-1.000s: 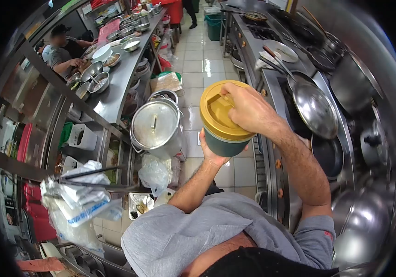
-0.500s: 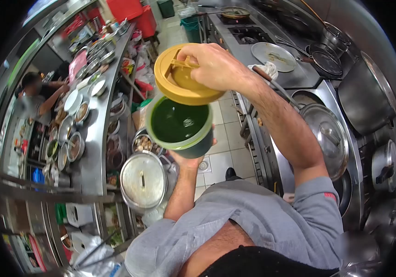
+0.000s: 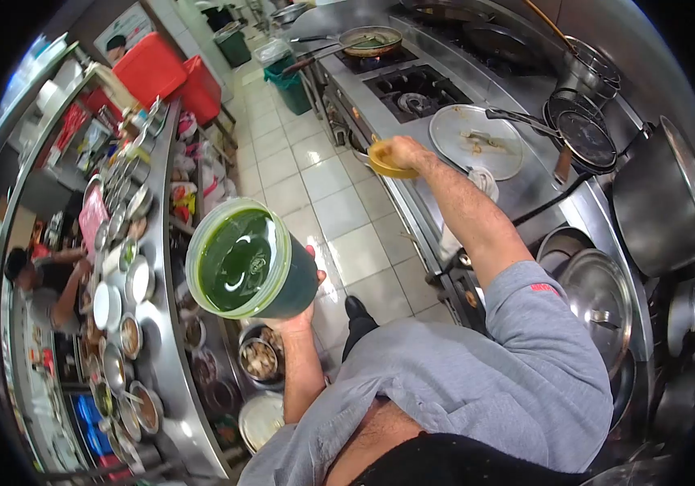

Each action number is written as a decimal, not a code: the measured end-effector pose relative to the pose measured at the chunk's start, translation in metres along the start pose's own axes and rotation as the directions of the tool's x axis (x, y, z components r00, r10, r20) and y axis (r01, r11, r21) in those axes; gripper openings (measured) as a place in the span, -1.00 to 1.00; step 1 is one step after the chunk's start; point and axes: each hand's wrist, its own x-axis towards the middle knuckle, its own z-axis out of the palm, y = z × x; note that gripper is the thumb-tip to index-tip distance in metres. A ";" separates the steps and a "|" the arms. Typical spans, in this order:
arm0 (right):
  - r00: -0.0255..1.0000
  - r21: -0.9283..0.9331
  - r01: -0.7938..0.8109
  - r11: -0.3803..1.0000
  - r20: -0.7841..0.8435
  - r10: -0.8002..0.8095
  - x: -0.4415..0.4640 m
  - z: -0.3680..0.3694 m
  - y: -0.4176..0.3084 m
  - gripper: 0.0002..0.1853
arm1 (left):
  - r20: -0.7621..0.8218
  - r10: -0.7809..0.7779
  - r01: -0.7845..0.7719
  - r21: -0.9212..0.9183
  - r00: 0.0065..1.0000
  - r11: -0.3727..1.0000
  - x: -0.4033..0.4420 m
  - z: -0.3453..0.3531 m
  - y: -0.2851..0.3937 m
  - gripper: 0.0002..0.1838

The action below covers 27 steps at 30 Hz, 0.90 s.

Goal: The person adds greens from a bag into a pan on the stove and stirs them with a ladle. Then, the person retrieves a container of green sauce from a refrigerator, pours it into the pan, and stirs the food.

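Cupping the tub (image 3: 287,279) from beneath, the left hand (image 3: 293,321) is mostly hidden behind it; the right hand (image 3: 408,151) grips the yellow lid (image 3: 385,164) near the stove (image 3: 526,190), fingertips hard to make out. Held between the stove and the steel counter (image 3: 184,417), the tub tilts along its long axis, its mouth facing up and leftward, showing green liquid (image 3: 238,251). Half a second ago the lid hovered over the tub; now they are well apart.

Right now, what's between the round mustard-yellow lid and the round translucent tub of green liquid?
Head view: no object between the lid and the tub; mainly pale floor tiles show through the gap, farther below.
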 end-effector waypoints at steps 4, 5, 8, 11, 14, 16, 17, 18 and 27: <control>0.992 -0.119 -0.110 0.987 -0.079 0.101 0.063 0.024 0.047 -0.67 | 0.036 -0.140 0.141 -0.038 0.990 0.989 0.085 -0.029 0.035 -0.22; 0.988 -0.107 -0.134 0.985 -0.086 0.126 0.070 0.026 0.050 -0.67 | 0.074 -0.186 0.190 -0.051 0.980 0.981 0.105 -0.031 0.043 -0.24; 0.968 -0.023 -0.210 0.977 -0.144 0.205 0.085 0.038 0.063 -0.69 | 0.051 -0.245 0.247 -0.029 0.968 0.969 0.168 -0.042 0.062 -0.24; 0.950 -0.049 -0.142 0.989 -0.288 0.122 0.115 0.056 0.084 -0.67 | 0.042 -0.291 0.293 -0.069 0.956 0.953 0.230 -0.057 0.071 -0.24; 0.935 -0.020 -0.240 0.971 -0.276 0.225 0.117 0.054 0.070 -0.64 | 0.022 -0.367 0.367 -0.052 0.930 0.929 0.292 -0.071 0.073 -0.24; 0.878 -0.007 -0.208 0.978 -0.441 0.183 0.130 0.060 0.071 -0.62 | 0.050 -0.386 0.387 -0.009 0.921 0.922 0.334 -0.083 0.069 -0.24; 0.863 0.001 -0.252 0.968 -0.453 0.225 0.141 0.063 0.071 -0.60 | 0.055 -0.422 0.424 -0.040 0.905 0.905 0.353 -0.087 0.068 -0.24; 0.856 0.017 -0.269 0.963 -0.454 0.247 0.148 0.066 0.072 -0.60 | 0.059 -0.461 0.464 -0.071 0.886 0.883 0.372 -0.091 0.065 -0.23; 0.631 0.143 -0.321 0.936 -0.705 0.324 0.175 0.058 0.042 -0.63 | 0.162 -0.748 0.764 -0.079 0.644 0.640 0.526 -0.118 0.021 -0.20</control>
